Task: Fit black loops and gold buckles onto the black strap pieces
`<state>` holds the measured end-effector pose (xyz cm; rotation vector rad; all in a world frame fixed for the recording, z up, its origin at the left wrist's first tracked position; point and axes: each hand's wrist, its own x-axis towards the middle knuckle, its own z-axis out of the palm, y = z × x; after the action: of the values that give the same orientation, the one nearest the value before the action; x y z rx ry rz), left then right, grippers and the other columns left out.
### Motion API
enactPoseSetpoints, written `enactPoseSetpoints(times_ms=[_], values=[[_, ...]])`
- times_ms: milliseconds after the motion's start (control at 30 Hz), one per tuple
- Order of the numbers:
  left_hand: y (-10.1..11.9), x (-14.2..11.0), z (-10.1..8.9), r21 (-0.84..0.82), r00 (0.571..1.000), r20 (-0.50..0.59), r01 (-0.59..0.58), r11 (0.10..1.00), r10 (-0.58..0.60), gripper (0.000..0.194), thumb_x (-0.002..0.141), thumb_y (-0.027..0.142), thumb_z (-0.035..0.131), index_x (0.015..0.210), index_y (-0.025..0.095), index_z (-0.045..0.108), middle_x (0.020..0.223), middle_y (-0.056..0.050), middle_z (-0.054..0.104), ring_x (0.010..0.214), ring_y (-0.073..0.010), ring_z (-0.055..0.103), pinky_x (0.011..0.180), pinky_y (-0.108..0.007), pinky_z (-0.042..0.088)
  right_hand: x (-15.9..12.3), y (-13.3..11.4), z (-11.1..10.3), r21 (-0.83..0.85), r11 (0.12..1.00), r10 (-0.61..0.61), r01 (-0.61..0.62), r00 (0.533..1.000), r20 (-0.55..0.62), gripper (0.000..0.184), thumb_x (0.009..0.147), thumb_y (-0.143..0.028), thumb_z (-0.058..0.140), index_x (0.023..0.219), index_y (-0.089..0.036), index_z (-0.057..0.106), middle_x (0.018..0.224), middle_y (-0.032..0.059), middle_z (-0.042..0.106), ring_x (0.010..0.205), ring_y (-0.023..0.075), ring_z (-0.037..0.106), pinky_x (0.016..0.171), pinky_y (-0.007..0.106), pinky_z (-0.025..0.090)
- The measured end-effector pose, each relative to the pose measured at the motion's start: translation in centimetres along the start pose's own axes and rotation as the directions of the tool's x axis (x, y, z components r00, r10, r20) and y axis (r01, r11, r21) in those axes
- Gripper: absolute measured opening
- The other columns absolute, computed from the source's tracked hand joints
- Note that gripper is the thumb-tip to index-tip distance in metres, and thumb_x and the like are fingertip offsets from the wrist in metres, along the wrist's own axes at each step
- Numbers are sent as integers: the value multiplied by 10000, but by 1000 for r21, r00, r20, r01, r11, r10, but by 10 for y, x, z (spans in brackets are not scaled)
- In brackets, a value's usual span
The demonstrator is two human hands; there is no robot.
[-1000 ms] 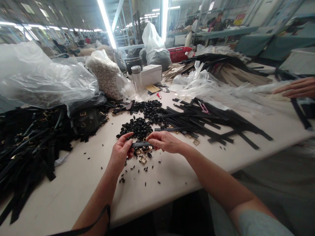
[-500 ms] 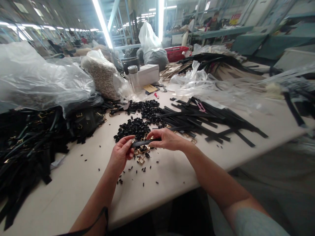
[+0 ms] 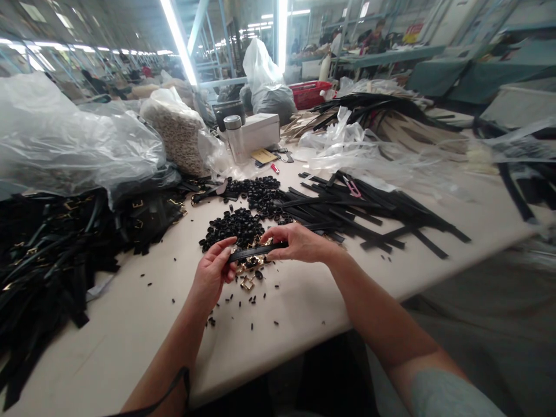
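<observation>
A short black strap [image 3: 252, 252] is stretched between my two hands just above the table. My left hand [image 3: 214, 267] pinches its left end between thumb and fingers. At the other end, my right hand [image 3: 297, 243] grips the strap with thumb below and fingers above. Behind and beneath the strap lies a heap of small black loops [image 3: 234, 226]. Gold buckles [image 3: 247, 283] sit on the table under my hands, partly hidden by the strap. Tiny black bits [image 3: 252, 299] are scattered nearer to me.
Black straps [image 3: 373, 214] spread to the right, with pink-handled snips [image 3: 353, 186] on them. Buckled straps [image 3: 47, 249] pile up at left beneath plastic bags [image 3: 78, 139]. Farther back stand a clear bottle [image 3: 235, 142], a white box [image 3: 263, 130] and a red basket [image 3: 309, 94].
My hands have moved slightly apart, the right one a little to the right, and more of the strap shows between them. The whole view has shifted a touch.
</observation>
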<state>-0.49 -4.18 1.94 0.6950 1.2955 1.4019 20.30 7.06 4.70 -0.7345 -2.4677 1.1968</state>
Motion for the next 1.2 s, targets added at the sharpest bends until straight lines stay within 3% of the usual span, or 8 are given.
enactPoseSetpoints(times_ms=[233,467,667,767,967,1033,1100,1200], values=[[2,-3,1,73,997,-32,-62,995,65,514,743,406,692,1183,164,583,505,44,542,361,-58,412,354,-146,275,-2,2,-9,37,998,51,-52,999,18,292,749,-360,701,973,-175,686,689,-28,606,604,80,479,560,198,344],[0,-3,-2,91,995,-31,-88,992,92,524,753,408,700,1199,176,551,545,51,556,408,-59,440,386,-143,328,-5,18,-27,389,913,184,-125,976,-119,270,691,-338,740,849,-148,629,613,-49,546,510,59,480,449,170,395],[-9,-7,3,165,992,122,-60,984,40,493,733,414,727,1116,150,561,709,-42,683,582,-143,629,541,-233,489,7,27,-30,821,527,328,218,839,-434,488,603,-307,820,1028,-206,603,745,-51,606,577,64,574,534,191,509],[-14,-11,11,198,989,151,-30,980,0,431,718,429,736,1002,154,563,731,-62,703,623,-175,661,564,-263,509,17,24,-12,900,352,345,256,859,-379,445,606,-319,833,981,-191,630,777,-33,649,628,74,612,612,212,540],[-23,-16,22,256,957,283,-7,967,-68,386,706,456,739,862,148,566,732,-83,708,632,-175,665,552,-245,489,20,11,28,968,217,226,127,958,-176,364,749,-438,729,937,-146,621,757,7,650,651,98,625,671,260,560],[-22,-15,21,255,951,304,-23,967,-58,370,734,458,717,867,141,578,739,-81,703,622,-160,656,556,-237,486,15,8,27,957,288,132,33,989,-74,342,838,-469,622,967,-153,601,675,-22,608,494,64,529,592,267,553],[-20,-14,19,208,964,266,-42,977,-15,383,759,464,691,936,142,581,744,-67,695,585,-139,637,525,-224,474,9,4,21,861,505,85,-52,996,10,322,900,-461,526,971,-153,587,572,-57,544,382,41,395,474,222,494],[-15,-11,15,74,988,141,-67,995,56,434,750,471,695,1013,154,556,731,-35,680,547,-115,611,505,-209,471,2,-3,13,492,858,94,-146,987,130,253,932,-385,471,935,-156,580,522,-59,515,401,58,437,419,169,415]])
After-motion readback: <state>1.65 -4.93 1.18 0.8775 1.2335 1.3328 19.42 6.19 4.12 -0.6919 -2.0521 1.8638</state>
